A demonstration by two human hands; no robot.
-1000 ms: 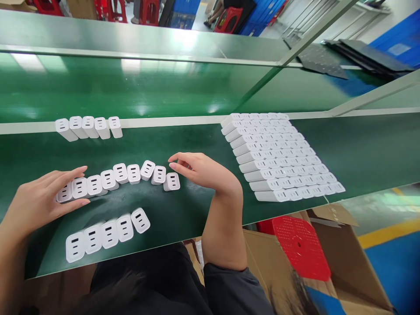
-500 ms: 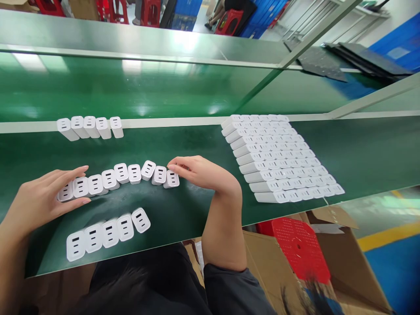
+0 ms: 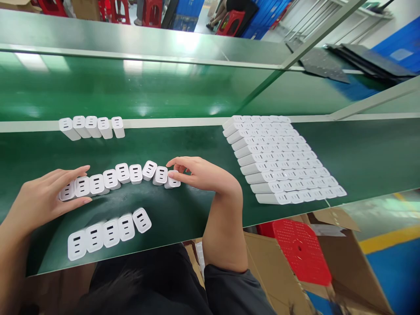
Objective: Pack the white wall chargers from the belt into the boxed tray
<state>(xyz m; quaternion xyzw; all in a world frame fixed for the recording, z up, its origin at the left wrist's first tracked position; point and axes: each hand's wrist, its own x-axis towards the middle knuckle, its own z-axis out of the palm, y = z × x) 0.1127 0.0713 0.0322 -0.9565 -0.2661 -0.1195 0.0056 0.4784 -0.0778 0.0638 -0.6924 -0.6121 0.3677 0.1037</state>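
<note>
A wavy row of several white chargers stands on the green table between my hands. My left hand lies around the row's left end, thumb and fingers apart on either side of the chargers. At the right end, my right hand has its fingertips at the last charger, partly covering it; the fingers are spread. Nearer to me stands another short row of chargers. Farther back is a third short row. A large block of tightly packed chargers stands to the right.
A metal frame bar crosses the upper right, near dark flat sheets. Below the table's right front edge are a red stool and cardboard boxes. A seated person's legs show at the top.
The fingers of my right hand have shifted slightly over the rightmost charger, with the thumb now across its top. My left hand keeps its place at the row. The view has shifted slightly.
</note>
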